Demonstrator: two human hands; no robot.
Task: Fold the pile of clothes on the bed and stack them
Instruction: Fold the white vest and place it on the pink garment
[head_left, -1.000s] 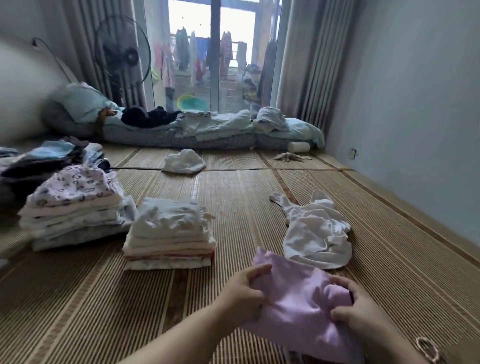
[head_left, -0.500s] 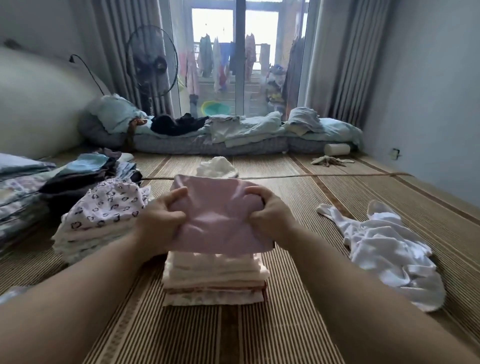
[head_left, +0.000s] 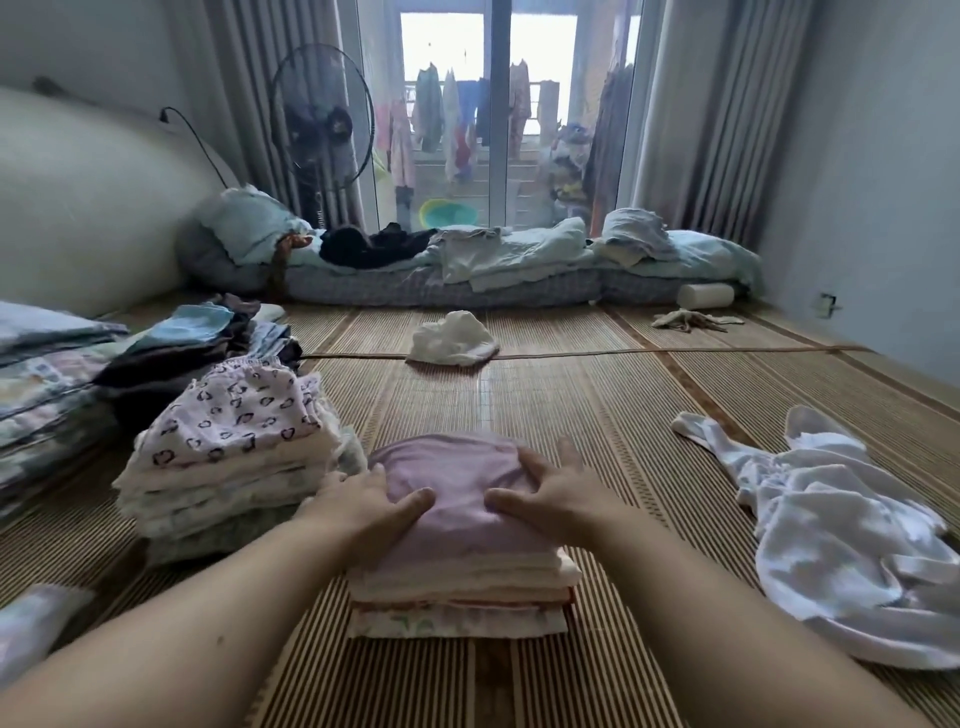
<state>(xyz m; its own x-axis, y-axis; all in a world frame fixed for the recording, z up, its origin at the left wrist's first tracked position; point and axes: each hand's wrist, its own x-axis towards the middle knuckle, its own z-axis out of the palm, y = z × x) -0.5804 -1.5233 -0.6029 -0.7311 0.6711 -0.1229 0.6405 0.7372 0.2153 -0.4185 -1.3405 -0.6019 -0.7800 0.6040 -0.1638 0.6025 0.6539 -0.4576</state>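
Striped woven straw mat (head_left: 571, 395) covers the bed; curtained window beyond. Folded pink cloth garment (head_left: 452, 483) lies on top of a short stack of folded pale clothes (head_left: 462, 587), centre foreground. Left hand (head_left: 363, 506) lies flat on the garment's left edge, right hand (head_left: 558, 493) flat on its right edge. Fingers spread and pressing down, not gripping. Crumpled white garment (head_left: 841, 530) lies well apart to the right. Heart-print folded pile (head_left: 234, 415) just left of the stack.

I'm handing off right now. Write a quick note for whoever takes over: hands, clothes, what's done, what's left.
Hands: left hand and right hand are both open, pressing flat on the folded pink garment.
Position: it lies on top of the near stack, beside the heart-print stack.
Done: pink garment folded and placed.
Left: the crumpled white garment at right and the small white piece farther up the mat, both unfolded.
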